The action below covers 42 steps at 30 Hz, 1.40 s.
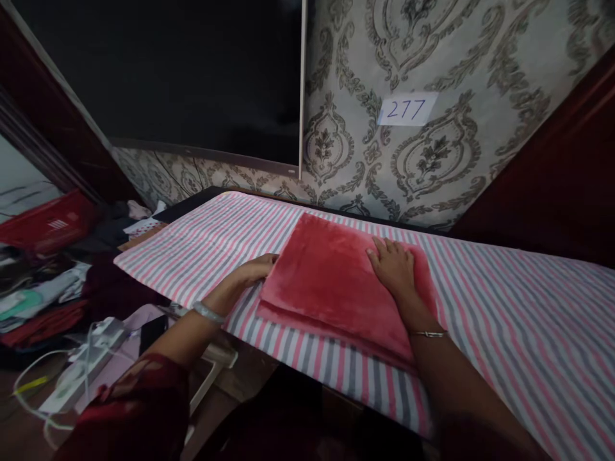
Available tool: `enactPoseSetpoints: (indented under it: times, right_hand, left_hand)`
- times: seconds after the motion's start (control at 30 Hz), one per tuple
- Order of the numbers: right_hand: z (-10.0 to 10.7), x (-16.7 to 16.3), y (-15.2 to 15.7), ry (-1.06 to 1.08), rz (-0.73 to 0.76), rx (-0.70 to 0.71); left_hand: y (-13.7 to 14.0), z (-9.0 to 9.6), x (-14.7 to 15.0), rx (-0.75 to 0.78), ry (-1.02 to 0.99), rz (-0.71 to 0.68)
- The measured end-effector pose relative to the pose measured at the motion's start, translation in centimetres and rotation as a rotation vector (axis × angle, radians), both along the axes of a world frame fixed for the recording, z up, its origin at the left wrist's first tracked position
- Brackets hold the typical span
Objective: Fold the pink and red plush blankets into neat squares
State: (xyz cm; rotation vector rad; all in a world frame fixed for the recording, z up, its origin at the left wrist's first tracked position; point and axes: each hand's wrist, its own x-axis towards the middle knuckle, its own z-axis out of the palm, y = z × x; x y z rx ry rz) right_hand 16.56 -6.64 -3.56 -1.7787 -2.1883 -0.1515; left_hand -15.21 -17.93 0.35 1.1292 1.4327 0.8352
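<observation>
A folded red plush cloth (331, 275) lies in layers on the pink, grey and white striped cover (192, 250). My right hand (394, 267) rests flat on top of it, near its right side, with the fingers spread. At the left edge of the plush cloth, my left hand (262, 267) grips the border. Most of its fingertips are hidden behind the fabric.
A large dark screen (192, 77) stands behind the table at the left. On the patterned wall is a paper marked 277 (408, 109). Lower left are a white power strip (84, 365) with cables, piled clothes (48, 314) and a red basket (52, 224).
</observation>
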Motion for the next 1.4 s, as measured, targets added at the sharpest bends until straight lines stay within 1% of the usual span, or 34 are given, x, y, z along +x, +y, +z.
enactPoseSetpoints:
  times: [0.07,0.13,0.23,0.33,0.4,0.5,0.63,0.77,0.83,0.9,0.97,1.03,1.1,1.17,1.23,1.33,1.4]
  right_hand:
    - [-0.1,0.1,0.0,0.008,0.008,0.004]
    - [-0.2,0.2,0.1,0.024,0.015,0.009]
    - [-0.5,0.4,0.3,0.059,0.029,0.032]
    - [-0.8,0.6,0.5,0.092,0.044,0.058]
    - [-0.9,0.6,0.5,0.104,0.051,0.062]
    - [-1.1,0.7,0.5,0.109,0.055,0.067]
    - [-1.3,0.7,0.8,0.125,0.056,0.075]
    - [-0.6,0.8,1.5,0.15,0.065,0.009]
    - [-0.1,1.6,1.4,0.185,0.121,-0.026]
    - [0.2,3.2,0.4,0.243,0.21,-0.009]
    - [0.2,5.5,-1.7,0.3,0.263,0.063]
    - [-0.1,8.1,-4.6,0.343,0.24,0.147]
    - [-0.5,10.5,-7.7,0.396,0.161,0.179]
    - [-0.8,12.0,-10.6,0.473,0.049,0.13]
    - [-0.9,12.7,-12.7,0.552,-0.042,0.029]
    - [-1.0,12.5,-14.2,0.643,-0.066,-0.099]
    - [-0.8,12.1,-14.5,0.682,-0.057,-0.126]
  left_hand:
    - [-1.7,0.1,-0.2,0.008,-0.009,-0.064]
    - [-2.7,0.1,-0.2,0.047,-0.012,-0.103]
    - [-3.2,-0.4,-0.3,0.102,-0.019,-0.079]
    - [-3.2,-0.9,-0.6,0.116,-0.055,-0.042]
    - [-3.5,-1.1,-0.9,0.124,-0.095,-0.049]
    - [-4.3,-1.2,-1.4,0.103,-0.127,-0.086]
    - [-5.4,-1.3,-1.8,0.032,-0.1,-0.104]
    - [-5.8,-1.4,-1.6,0.031,-0.087,-0.071]
    - [-5.7,-1.3,-1.5,0.03,-0.081,-0.05]
    - [-5.7,-1.2,-1.3,0.033,-0.066,-0.026]
    - [-5.7,-0.9,-1.1,0.032,-0.044,-0.006]
    - [-5.6,-0.7,-0.9,0.032,-0.022,0.019]
    - [-5.5,-0.6,-0.8,0.028,-0.008,0.034]
    - [-5.5,-0.5,-0.7,0.027,-0.001,0.046]
    - [-5.5,-0.4,-0.5,0.023,0.006,0.065]
    - [-5.7,-0.1,0.0,0.027,0.004,0.089]
    - [-5.7,0.1,0.4,0.035,-0.001,0.093]
